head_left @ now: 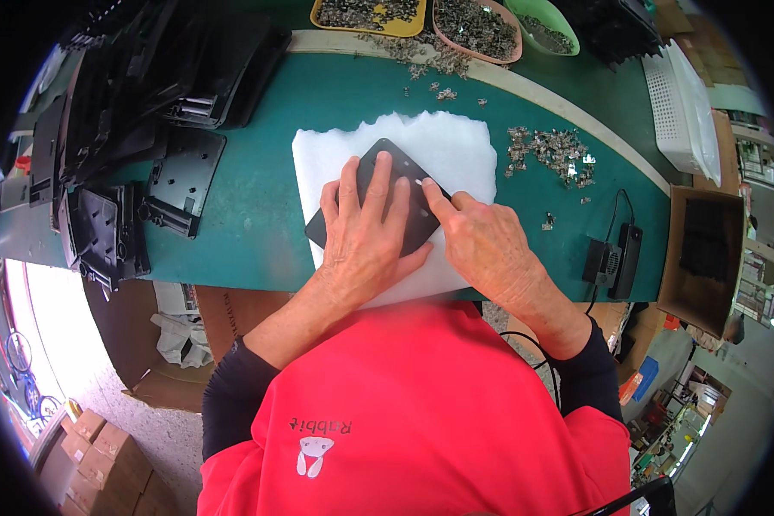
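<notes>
A flat black plate [417, 222] with small holes lies turned cornerwise on a white foam sheet [463, 146], in the middle of the green table. My left hand [357, 236] rests on the plate, fingers stretched and spread across its surface. At the plate's right edge, my right hand [488, 249] has its index finger extended, the tip touching the plate beside a small bright spot. Its other fingers are curled in, and whatever they may hold is hidden beneath them. To the right lies a loose pile of small clear-and-metal clips [559, 153].
Black plastic panels [185, 176] crowd the table's left side. Yellow [404, 27], pink [507, 53] and green trays [572, 47] of small parts line the far edge. A black power adapter [628, 262] with a cable sits at right, near an open cardboard box [705, 297].
</notes>
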{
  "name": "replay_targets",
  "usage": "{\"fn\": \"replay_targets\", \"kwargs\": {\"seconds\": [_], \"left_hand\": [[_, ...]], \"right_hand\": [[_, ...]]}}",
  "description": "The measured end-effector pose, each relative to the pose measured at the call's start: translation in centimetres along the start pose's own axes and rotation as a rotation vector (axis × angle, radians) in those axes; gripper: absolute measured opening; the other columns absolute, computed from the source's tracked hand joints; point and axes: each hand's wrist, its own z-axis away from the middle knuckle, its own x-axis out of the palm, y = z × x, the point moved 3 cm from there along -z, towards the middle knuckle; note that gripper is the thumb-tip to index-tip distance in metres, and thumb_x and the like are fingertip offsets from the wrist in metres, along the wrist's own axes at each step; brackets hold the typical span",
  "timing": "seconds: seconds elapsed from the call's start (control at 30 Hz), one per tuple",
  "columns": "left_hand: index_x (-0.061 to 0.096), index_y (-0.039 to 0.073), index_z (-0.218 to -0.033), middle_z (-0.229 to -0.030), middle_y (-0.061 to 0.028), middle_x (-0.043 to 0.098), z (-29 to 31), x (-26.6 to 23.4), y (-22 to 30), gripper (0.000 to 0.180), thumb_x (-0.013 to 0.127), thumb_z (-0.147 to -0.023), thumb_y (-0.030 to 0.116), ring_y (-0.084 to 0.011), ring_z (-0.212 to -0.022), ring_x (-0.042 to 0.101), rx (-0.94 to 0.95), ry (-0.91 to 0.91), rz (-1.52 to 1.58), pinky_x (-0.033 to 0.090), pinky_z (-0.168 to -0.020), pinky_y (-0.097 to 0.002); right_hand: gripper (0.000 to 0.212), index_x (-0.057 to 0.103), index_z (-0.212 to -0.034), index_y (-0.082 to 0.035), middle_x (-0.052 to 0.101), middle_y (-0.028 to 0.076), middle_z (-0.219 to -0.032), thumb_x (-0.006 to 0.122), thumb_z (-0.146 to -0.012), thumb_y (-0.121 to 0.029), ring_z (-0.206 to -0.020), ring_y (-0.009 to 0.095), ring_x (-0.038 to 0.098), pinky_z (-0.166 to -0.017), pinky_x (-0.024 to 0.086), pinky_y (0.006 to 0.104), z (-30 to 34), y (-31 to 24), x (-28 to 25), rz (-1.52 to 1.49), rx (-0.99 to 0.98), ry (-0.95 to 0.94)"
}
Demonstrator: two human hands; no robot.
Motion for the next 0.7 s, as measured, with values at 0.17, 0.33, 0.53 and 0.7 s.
{"fn": "replay_targets", "kwargs": {"seconds": [0.17, 0.33, 0.53, 0.7], "left_hand": [[0.054, 0.001, -0.130, -0.153, -0.0258, 0.032, 0.4, 0.3, 0.2, 0.075, 0.082, -0.067, 0.030, -0.0524, -0.131, 0.035, -0.047, -0.061, 0.072, 0.031, -0.097, -0.0607], [0.058, 0.001, -0.125, -0.143, -0.0302, 0.039, 0.2, 0.2, 0.3, 0.073, 0.083, -0.065, 0.034, -0.0531, -0.126, 0.035, 0.023, 0.013, -0.043, 0.033, -0.092, -0.0598], [0.057, 0.007, -0.129, -0.144, -0.0301, 0.039, 0.3, 0.5, 0.3, 0.069, 0.077, -0.071, 0.037, -0.0549, -0.127, 0.035, 0.030, 0.056, -0.032, 0.033, -0.095, -0.0624], [0.059, 0.010, -0.130, -0.148, -0.0269, 0.036, 0.3, -0.1, 0.7, 0.068, 0.078, -0.071, 0.041, -0.0542, -0.130, 0.034, -0.005, 0.029, -0.045, 0.030, -0.098, -0.0658]], "right_hand": [[0.035, 0.061, -0.113, 0.010, 0.066, 0.017, -0.078, 0.056, -0.084, -0.009, -0.067, 0.032, 0.069, -0.061, 0.056, 0.0412, -0.9, -0.6, -1.2, 0.032, -0.116, -0.051], [0.021, 0.067, -0.098, 0.005, 0.068, 0.019, -0.078, 0.057, -0.083, -0.006, -0.072, 0.035, 0.069, -0.064, 0.056, 0.0427, -2.6, -1.8, -3.3, 0.036, -0.156, -0.103], [0.014, 0.067, -0.082, 0.001, 0.070, 0.022, -0.081, 0.055, -0.082, -0.006, -0.081, 0.038, 0.070, -0.071, 0.056, 0.0465, -3.7, -1.4, -4.3, 0.033, -0.140, -0.153], [0.026, 0.068, -0.103, -0.002, 0.070, 0.023, -0.088, 0.049, -0.085, -0.002, -0.086, 0.040, 0.069, -0.075, 0.055, 0.0487, -3.2, 0.5, -5.2, -0.045, -0.092, -0.269]]}}
